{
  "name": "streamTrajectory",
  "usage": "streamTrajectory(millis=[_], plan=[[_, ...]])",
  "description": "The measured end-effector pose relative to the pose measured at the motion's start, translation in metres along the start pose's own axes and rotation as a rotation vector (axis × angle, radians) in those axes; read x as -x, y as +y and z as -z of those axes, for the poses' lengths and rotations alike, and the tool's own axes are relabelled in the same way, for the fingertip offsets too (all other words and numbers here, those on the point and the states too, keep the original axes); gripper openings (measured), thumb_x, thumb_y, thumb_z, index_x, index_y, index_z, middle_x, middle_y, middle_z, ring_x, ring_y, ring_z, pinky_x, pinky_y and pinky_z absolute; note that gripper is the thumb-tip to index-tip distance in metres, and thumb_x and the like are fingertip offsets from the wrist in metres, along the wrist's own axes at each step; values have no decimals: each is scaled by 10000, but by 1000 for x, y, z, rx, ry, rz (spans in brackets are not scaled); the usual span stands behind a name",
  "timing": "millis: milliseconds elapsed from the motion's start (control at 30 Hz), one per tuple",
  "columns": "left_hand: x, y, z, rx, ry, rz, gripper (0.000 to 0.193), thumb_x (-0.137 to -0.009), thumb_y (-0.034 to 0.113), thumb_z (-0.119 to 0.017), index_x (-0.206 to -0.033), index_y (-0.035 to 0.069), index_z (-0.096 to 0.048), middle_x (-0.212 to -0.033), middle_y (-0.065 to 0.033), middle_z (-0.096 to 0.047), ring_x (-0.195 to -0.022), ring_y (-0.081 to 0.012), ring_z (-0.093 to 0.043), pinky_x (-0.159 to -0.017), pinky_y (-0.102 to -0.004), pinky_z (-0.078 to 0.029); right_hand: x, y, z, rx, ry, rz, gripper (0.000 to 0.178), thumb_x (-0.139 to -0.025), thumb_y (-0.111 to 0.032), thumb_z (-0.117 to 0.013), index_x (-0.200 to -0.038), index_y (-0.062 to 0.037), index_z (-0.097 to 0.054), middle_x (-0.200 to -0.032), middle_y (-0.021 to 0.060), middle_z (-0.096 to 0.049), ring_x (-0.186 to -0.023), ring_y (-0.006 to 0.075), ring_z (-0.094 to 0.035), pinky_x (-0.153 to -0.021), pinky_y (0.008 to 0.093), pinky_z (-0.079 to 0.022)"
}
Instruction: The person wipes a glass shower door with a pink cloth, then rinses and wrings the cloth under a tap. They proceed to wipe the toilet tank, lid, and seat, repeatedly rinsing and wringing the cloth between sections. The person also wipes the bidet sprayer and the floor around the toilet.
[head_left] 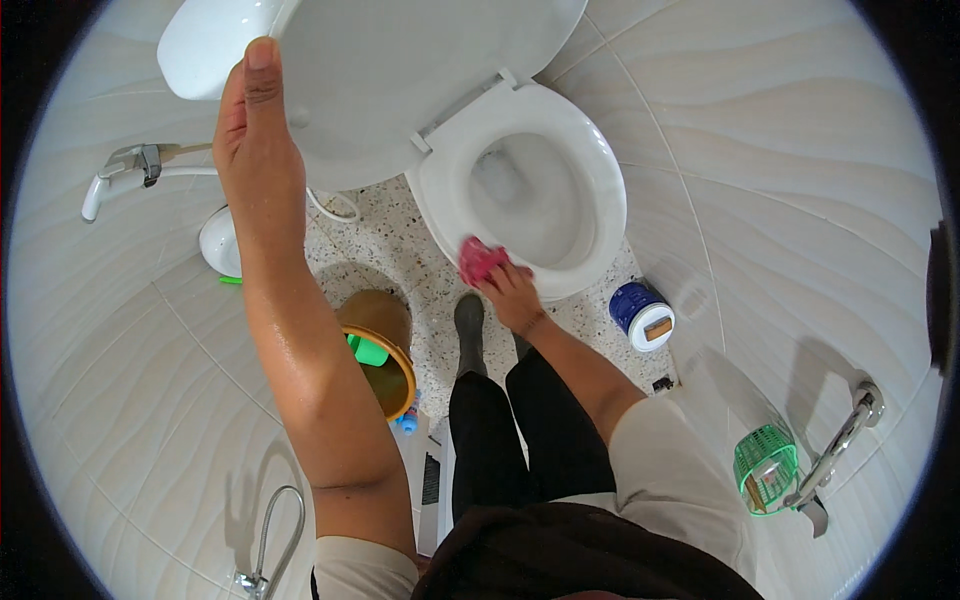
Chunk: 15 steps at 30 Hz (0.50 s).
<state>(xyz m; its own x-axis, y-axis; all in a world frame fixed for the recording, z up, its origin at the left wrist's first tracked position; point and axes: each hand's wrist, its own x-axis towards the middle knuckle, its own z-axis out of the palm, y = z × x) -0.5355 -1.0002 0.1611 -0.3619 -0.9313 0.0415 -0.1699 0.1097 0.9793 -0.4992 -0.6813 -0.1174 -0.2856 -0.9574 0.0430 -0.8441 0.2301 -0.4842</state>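
My right hand point(512, 300) presses a crumpled pink cloth point(482, 260) against the near left edge of the white toilet seat point(590, 150). The seat lies down on the bowl, its middle open to the bowl inside. Above it, the toilet lid point(380, 80) is raised, its underside facing me. My left hand point(262, 130) is at the lid's left edge, thumb pointing up and fingers curled around that edge, partly hidden. Behind the thumb shows the corner of the white tank point(210, 45).
An orange-brown bucket point(405, 375) holding a green dipper point(368, 350) stands left of my boots point(470, 325). A blue-and-white tub point(640, 315) sits right of the toilet. A bidet sprayer point(120, 180), shower hose point(290, 530), grab rail point(835, 450) and green basket point(766, 468) line the walls.
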Motion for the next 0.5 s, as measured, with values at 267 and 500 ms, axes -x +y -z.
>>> streamTrajectory(millis=[267,500], plan=[[0,-1,2,26,-34,21,419,-895,450,-499,-1016,70,-629,-829,62,-538,-806,-37,-434,-727,-169,-331,36,132,56,186,402,-616,254,-771,20,-475,-1025,20,-472,-1111,241,-473,-996,384,-455,-850,439,-366],[10,4,-4,29,-40,-2,423,-901,431,-496,-1039,47,-607,-863,48,-538,-832,-46,-440,-767,-171,-333,-197,161,46,1,660,-519,290,-682,36,-505,-943,-79,-557,-1008,153,-531,-1025,347,-442,-881,436,-336]])
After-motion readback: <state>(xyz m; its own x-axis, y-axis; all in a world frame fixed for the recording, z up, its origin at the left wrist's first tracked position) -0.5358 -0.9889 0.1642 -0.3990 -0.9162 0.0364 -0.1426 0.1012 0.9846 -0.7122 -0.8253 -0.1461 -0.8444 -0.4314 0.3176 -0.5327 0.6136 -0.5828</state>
